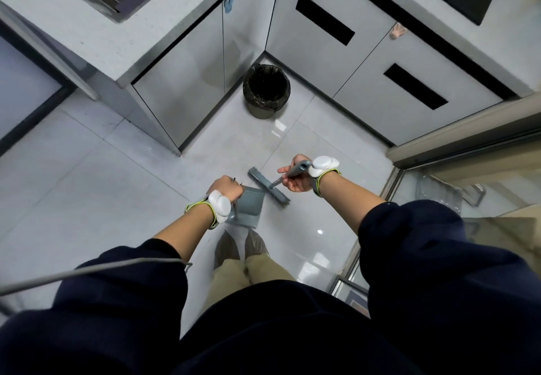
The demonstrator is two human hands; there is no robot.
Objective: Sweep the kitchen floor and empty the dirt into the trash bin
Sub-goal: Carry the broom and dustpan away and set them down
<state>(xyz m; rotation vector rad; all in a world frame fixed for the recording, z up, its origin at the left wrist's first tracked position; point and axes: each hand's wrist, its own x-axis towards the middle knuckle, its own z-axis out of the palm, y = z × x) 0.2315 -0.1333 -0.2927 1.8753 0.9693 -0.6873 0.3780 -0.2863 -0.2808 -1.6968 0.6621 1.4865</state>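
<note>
My right hand (297, 179) grips the top of a grey broom handle. The grey broom head (268, 188) rests on the pale tiled floor (102, 175), just right of the dustpan's open front. My left hand (227, 188) is closed on the handle of a grey dustpan (248, 207), which stands on the floor in front of my feet. A round trash bin (265, 90) lined with a black bag stands farther ahead in the cabinet corner, open at the top.
White cabinets (181, 90) form an L around the bin, with a sink counter at left and a stove at upper right. A sliding glass door and its metal track (389, 187) close the right side. My feet (241, 247) stand just behind the dustpan.
</note>
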